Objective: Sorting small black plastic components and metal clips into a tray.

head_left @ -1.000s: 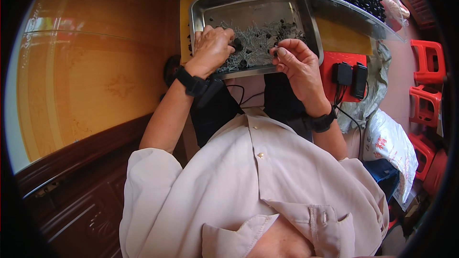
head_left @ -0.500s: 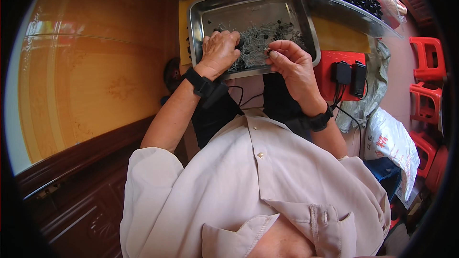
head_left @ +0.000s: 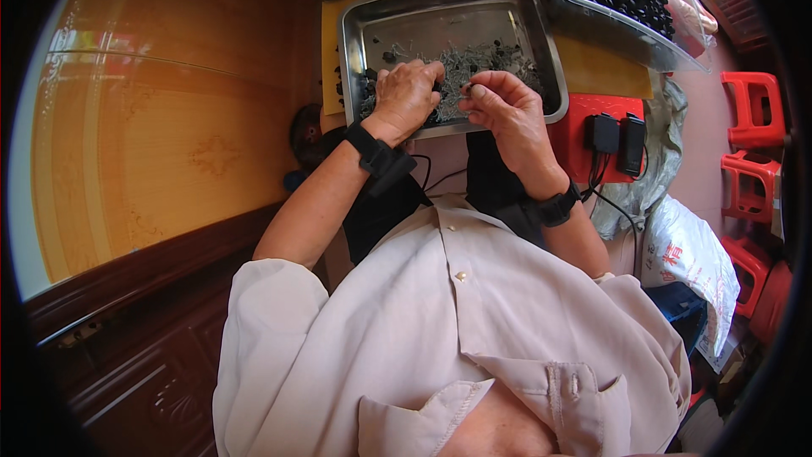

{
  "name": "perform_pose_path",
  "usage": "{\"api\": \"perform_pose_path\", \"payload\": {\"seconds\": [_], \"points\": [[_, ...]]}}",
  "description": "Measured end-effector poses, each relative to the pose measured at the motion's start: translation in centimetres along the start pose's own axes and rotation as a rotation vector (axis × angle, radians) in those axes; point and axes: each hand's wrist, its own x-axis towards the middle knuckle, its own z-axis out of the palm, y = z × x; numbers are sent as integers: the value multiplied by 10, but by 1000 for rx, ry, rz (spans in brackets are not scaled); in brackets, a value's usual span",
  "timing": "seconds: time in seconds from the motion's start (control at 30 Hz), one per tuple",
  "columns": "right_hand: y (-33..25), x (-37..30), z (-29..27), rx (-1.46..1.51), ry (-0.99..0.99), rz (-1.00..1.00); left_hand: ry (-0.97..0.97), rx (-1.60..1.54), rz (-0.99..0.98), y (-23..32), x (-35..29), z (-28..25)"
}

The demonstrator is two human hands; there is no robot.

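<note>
The right hand (head_left: 512, 114) pinches a small dark piece (head_left: 467, 89) between thumb and forefinger, over a metal tray (head_left: 444, 25); its long axis is too small to discern. The left hand's (head_left: 404, 100) fingers curl near crisscrossed silvery fasteners (head_left: 461, 66), their grip unclear.

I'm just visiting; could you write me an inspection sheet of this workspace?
Surface: yellow board, partly covered by a metal tray.
Job's things: thin silver pins and loose black pieces in the tray; more black pieces heaped in a clear bin.
Clutter: white bag, at right.
Left hand: fingers down in the tray; its grip is hidden.
Right hand: pinches a small dark piece.
Cables: black cables by two black devices on a red surface.
Surroundings: red stools at right, wooden panel at left.
</note>
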Motion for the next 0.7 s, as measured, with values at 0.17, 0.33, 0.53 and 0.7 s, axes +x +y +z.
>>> {"api": "perform_pose_path", "payload": {"seconds": [0.17, 0.33, 0.53, 0.7], "points": [[1, 2, 0, 32, 29, 3, 49, -266, -32, 3, 0, -7], [3, 3, 0, 166, 9, -10, 58, -610, -93, 24, -12, -24], [7, -1, 1, 224, -40, -11, -22, -1037, -221, 29, -29, -30], [10, -3, 2, 200, -72, -48, -28, -1297, -299, 26, -40, -26]]}}
